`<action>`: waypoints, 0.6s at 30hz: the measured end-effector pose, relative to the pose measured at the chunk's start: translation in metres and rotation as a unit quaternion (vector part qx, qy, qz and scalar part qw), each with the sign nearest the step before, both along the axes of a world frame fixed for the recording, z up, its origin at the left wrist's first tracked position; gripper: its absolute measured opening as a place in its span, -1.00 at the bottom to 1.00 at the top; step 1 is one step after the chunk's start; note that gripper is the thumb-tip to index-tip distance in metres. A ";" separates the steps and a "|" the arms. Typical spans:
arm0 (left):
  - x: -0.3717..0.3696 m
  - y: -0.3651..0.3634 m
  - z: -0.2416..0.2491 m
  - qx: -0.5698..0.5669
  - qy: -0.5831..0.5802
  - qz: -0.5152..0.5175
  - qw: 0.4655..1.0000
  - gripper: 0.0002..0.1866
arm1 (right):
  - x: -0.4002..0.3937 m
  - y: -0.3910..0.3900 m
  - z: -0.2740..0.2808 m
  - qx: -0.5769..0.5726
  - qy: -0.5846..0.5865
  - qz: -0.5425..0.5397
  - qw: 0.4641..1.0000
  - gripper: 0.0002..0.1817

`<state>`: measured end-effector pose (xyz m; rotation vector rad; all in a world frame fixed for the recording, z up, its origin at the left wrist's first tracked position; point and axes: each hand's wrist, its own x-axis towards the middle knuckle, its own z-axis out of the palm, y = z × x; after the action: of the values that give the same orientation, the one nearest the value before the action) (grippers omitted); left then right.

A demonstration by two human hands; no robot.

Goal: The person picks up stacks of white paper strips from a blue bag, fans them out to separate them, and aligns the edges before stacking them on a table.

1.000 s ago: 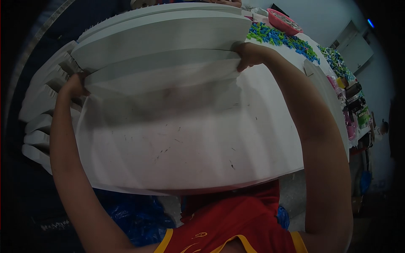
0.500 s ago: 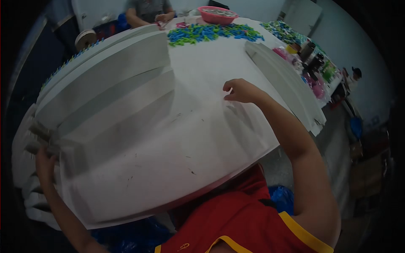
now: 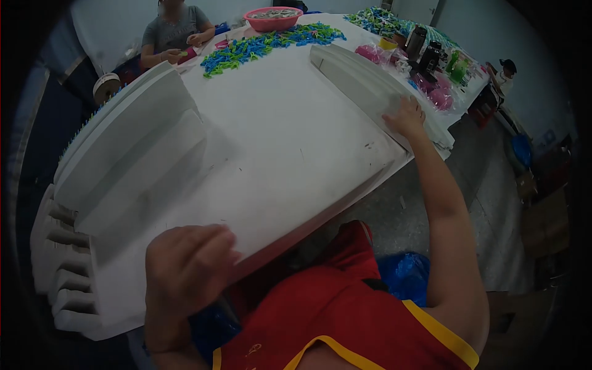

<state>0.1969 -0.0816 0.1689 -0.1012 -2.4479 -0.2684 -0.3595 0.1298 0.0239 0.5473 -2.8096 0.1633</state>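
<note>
My right hand (image 3: 407, 117) lies on the stack of long pale grey folded strips (image 3: 364, 77) along the table's right side, fingers spread over its top and thumb toward the near left. Whether its fingertips pinch a strip is hidden. My left hand (image 3: 188, 265) is raised over the table's near edge, its fingers curled and smeared by motion; no object shows in it. At the left stand large pale grey folded sheets (image 3: 123, 135), upright and leaning, with more folded ends (image 3: 74, 280) below them.
Blue and green plastic pieces (image 3: 265, 46) are heaped on the white table (image 3: 265, 148) near a pink basin (image 3: 272, 21). A person (image 3: 176, 37) sits at the far side. Dark bottles (image 3: 425, 55) and pink bags (image 3: 439, 97) are beyond the strips. A spool (image 3: 106, 88) stands left.
My right hand has moved right from above the table onto the strip stack. My left hand has left the folded ends at the left and come toward my body. The view has shifted.
</note>
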 end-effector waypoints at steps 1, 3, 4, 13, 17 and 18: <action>-0.007 0.017 0.012 -0.010 -0.007 -0.048 0.999 -0.60 | 0.000 0.003 -0.006 -0.003 -0.008 0.004 1.000 0.13; -0.022 0.049 0.023 -0.016 -0.021 -0.092 0.995 -0.58 | 0.000 0.009 -0.019 -0.003 -0.024 0.011 1.000 0.15; -0.031 0.065 0.024 -0.008 0.026 -0.139 0.990 -0.58 | -0.001 0.012 -0.024 -0.003 0.004 0.030 1.000 0.15; -0.086 0.137 0.018 0.012 0.000 -0.276 0.961 -0.62 | -0.050 0.081 -0.004 -0.217 0.004 0.116 0.969 -0.22; -0.102 0.146 0.019 -0.004 -0.019 -0.317 0.948 -0.65 | -0.037 0.151 0.021 -0.475 -0.073 0.105 0.871 -0.40; -0.109 0.147 0.018 -0.004 -0.022 -0.323 0.946 -0.65 | -0.029 0.162 0.016 -0.477 -0.073 0.099 0.870 -0.40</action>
<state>0.0882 0.0650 0.1868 -0.9154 -2.3883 -0.5447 -0.3881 0.2919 0.0399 0.5546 -2.3470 1.5643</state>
